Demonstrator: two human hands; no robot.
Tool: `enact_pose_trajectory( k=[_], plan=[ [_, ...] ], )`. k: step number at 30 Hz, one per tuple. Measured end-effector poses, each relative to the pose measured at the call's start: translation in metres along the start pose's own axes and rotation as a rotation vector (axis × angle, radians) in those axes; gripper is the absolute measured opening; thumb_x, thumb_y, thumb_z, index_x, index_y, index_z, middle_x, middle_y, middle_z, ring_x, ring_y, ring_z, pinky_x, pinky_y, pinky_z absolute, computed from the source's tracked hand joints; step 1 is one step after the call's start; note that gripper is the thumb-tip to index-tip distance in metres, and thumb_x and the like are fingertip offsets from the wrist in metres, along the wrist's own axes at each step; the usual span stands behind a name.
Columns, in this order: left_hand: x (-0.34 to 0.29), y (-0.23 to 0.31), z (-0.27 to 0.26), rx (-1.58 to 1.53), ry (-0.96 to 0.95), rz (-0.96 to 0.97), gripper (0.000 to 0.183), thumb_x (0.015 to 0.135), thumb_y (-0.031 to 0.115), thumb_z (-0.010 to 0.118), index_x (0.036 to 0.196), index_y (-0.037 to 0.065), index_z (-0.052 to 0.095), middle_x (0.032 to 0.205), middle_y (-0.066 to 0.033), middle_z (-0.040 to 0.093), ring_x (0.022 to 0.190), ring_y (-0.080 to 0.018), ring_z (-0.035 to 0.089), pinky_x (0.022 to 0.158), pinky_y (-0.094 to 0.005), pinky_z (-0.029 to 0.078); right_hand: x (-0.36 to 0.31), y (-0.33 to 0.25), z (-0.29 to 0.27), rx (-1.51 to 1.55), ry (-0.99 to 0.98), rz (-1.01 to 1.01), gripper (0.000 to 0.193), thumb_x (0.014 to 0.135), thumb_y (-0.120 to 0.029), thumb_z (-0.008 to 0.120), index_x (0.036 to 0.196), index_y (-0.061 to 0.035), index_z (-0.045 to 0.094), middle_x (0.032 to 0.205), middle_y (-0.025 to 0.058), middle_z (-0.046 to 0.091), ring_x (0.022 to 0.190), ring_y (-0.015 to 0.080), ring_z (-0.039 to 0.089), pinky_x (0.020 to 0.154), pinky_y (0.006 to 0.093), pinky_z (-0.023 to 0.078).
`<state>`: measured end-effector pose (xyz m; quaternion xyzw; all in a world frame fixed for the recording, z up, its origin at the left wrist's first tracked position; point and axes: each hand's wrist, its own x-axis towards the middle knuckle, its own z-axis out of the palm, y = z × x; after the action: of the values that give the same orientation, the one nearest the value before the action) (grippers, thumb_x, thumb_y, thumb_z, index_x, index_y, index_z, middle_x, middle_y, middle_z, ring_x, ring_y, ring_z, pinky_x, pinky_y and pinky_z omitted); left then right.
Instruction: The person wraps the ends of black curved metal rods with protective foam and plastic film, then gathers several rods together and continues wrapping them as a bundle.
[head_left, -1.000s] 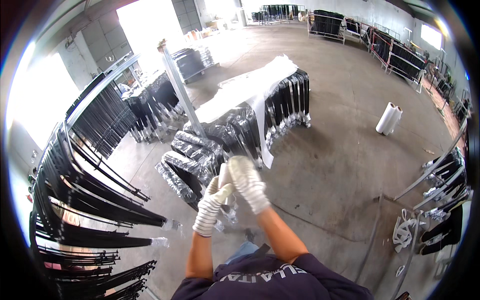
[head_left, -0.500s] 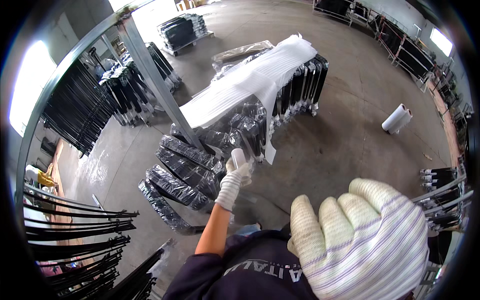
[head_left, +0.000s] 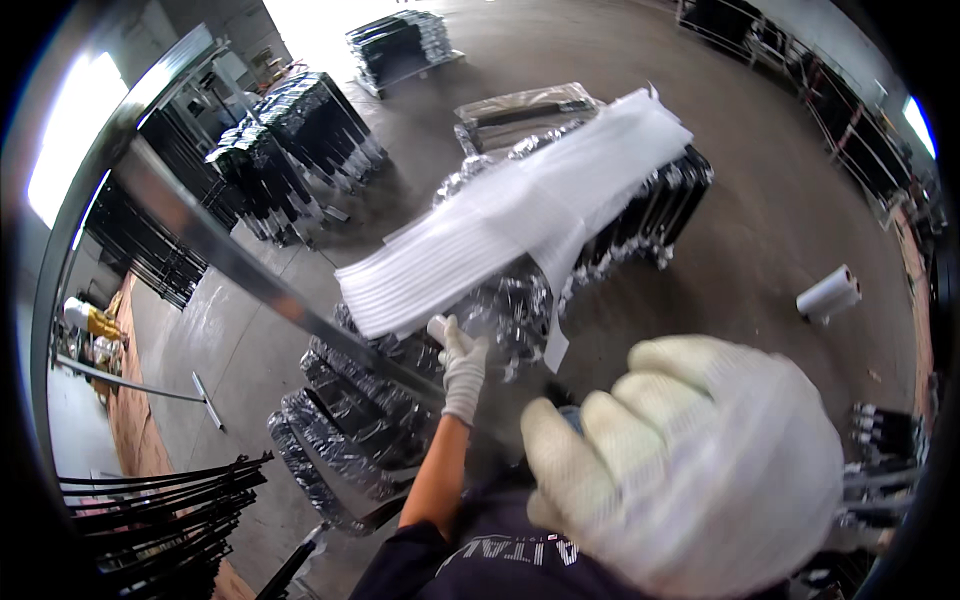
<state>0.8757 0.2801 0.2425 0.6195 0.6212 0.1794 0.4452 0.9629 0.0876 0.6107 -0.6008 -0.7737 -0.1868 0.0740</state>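
Note:
My left hand (head_left: 462, 370), in a white knit glove, is closed around a small pale cylinder (head_left: 437, 328), whose end pokes out above the fingers. It is beside the near end of a white ribbed foam sheet (head_left: 520, 205) lying across a row of film-wrapped black frames (head_left: 640, 215). Close to the camera, large and blurred, my gloved right hand (head_left: 690, 460) has loosely bent fingers with gaps between them; nothing shows in it, though its palm side is hidden. Left of my left hand, several wrapped black frames (head_left: 365, 400) lean together.
A grey metal post (head_left: 230, 250) slants across the left. Black bars (head_left: 170, 510) jut out at lower left. More wrapped frames (head_left: 300, 130) and a loaded pallet (head_left: 400, 50) stand farther back. White rolls (head_left: 830, 293) stand on the floor at right.
My left hand has moved up and slightly left with the pale cylinder, nearer the foam sheet. My right hand has shifted a little left. The whole view has turned slightly.

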Motion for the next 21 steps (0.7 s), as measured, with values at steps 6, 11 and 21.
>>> enact_pose_trajectory(
  k=[6, 11, 21],
  plan=[
    [0.020, 0.010, 0.038, -0.015, 0.283, -0.011, 0.081, 0.070, 0.019, 0.067, 0.133, 0.032, 0.019, 0.120, -0.0331, 0.028, 0.101, -0.0399, 0.048, 0.084, -0.0381, 0.042, 0.049, 0.166, 0.224, 0.514, -0.455, 0.240, 0.034, 0.080, -0.037, 0.048, 0.088, -0.0044, 0.055, 0.080, 0.0134, 0.060, 0.080, 0.0296, 0.057, 0.071, 0.0385, 0.044],
    [0.008, 0.054, 0.030, 0.078, 0.219, -0.156, 0.092, 0.067, 0.025, 0.068, 0.135, 0.033, 0.008, 0.112, -0.0276, 0.037, 0.098, -0.0400, 0.048, 0.083, -0.0410, 0.041, 0.058, 0.242, 0.429, 0.593, -0.538, 0.748, 0.058, 0.071, -0.042, 0.059, 0.117, -0.0099, 0.045, 0.119, 0.0144, 0.045, 0.113, 0.0295, 0.041, 0.094, 0.0406, 0.032],
    [0.010, 0.038, 0.034, 0.014, 0.569, -0.115, 0.077, 0.074, 0.022, 0.064, 0.135, 0.018, 0.019, 0.112, -0.0194, 0.036, 0.100, -0.0302, 0.046, 0.084, -0.0367, 0.041, 0.088, 0.268, 0.518, 0.282, -0.380, 0.852, 0.060, 0.067, -0.032, 0.065, 0.117, -0.0073, 0.042, 0.116, 0.0138, 0.048, 0.110, 0.0277, 0.045, 0.094, 0.0420, 0.032]
  ],
)
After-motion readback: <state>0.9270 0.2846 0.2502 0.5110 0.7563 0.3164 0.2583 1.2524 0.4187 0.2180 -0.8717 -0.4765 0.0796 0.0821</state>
